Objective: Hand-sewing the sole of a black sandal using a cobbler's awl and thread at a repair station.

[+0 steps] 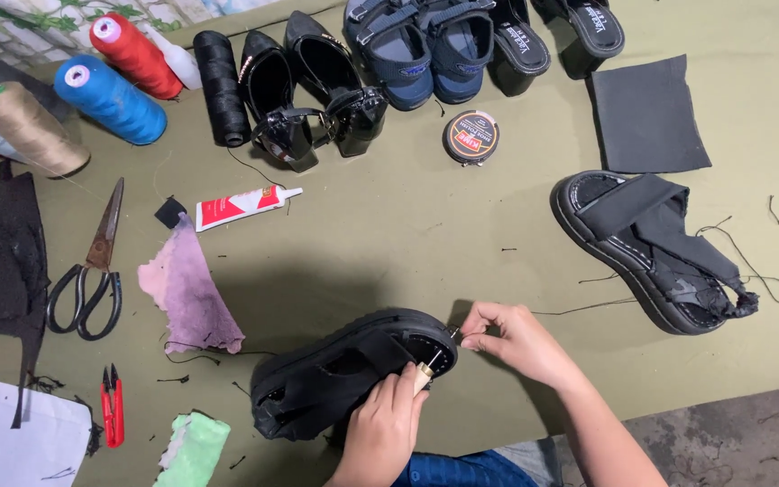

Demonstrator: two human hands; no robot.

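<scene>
Hands work near the counter's [389, 225] front edge: left hand [385, 428] grips a wooden-handled awl [423, 374] against the black sandal [344, 374], right hand [511, 338] pinches thread [588, 307]; open cloth lies beyond.

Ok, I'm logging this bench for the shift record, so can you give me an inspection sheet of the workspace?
Surface: olive cloth-covered table, loose thread scraps on it.
Job's things: black sandal on its side near the front edge; wooden-handled awl at its sole; black thread trailing right.
Clutter: second black sandal, scissors, red snips, glue tube, polish tin, thread cones, purple leather scrap, black fabric square, shoes in a row.
Grips: left hand holds the awl; right hand pinches the thread at the sole.
Cables: nothing seen.
Surroundings: concrete floor, wall behind.
</scene>
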